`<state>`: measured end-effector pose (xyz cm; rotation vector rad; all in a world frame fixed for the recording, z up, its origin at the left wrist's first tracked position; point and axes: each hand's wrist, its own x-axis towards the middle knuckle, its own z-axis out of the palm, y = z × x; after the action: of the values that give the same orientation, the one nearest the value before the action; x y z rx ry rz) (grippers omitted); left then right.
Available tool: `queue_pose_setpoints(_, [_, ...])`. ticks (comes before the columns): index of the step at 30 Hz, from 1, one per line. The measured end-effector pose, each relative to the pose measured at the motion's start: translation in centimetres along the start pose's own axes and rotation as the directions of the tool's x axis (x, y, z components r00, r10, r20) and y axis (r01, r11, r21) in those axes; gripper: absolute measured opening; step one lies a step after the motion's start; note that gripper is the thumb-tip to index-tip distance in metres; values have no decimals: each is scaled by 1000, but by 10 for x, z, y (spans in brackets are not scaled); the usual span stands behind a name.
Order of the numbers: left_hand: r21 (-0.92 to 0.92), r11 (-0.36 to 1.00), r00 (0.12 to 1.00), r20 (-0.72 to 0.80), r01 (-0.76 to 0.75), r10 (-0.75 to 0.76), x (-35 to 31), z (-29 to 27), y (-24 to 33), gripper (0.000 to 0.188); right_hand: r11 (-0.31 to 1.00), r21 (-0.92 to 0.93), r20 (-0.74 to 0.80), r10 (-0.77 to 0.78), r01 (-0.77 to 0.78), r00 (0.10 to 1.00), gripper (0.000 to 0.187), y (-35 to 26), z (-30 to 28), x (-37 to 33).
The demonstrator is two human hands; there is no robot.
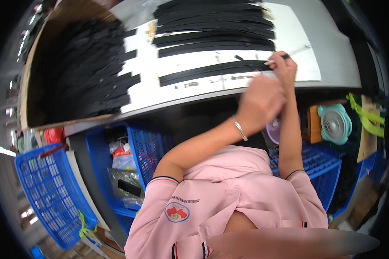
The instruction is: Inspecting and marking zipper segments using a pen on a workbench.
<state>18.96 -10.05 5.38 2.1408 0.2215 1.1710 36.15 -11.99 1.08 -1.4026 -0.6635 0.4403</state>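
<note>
My right hand (284, 68) is closed around a slim pen-like stick with a pale tip (270, 62) and a dark part, at the right ends of the black strips. Just nearer to me, my left hand (261, 101), with a silver bracelet at its wrist, is smeared by motion. It overlaps the right wrist, and its fingers cannot be made out. A pair of black strips (203, 74) lies across the white board (300, 64) beside my hands. Farther back, many more black strips (214, 19) lie in rows. A small black piece (238, 58) rests between the rows.
At the left, a cardboard box (28, 86) holds a heap of black strips. Below the grey table (339, 69) stand blue baskets (56, 194), one holding plastic bags. A teal fan (335, 124) sits at the right, near green straps (367, 118).
</note>
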Motion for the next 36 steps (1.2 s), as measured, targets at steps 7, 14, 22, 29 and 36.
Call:
queue_pose_setpoints(7, [-392,920,907,377,-26,187,-80,33,49,28,988,148,-73,-21,32,997,17,-3,5,2])
queue_pose_setpoints(14, [-479,875,820,525,65,227,-96,29,55,20,985,174,-78,-2,16,997,19,-7,4,8])
queue_pose_setpoints(22, [-426,897,838,528,120,139,-96,3,49,15,963,269,-72,58,-36,996,24,-9,-4,16])
queue_pose_setpoints(29, [-547,772,778,618,324,112,-98,4,45,14,946,323,-73,60,-33,996,25,-12,-2,18])
queue_pose_setpoints(36, [-555,828,907,387,85,166,-96,2,41,16,986,148,-55,-72,79,996,23,-22,17,6])
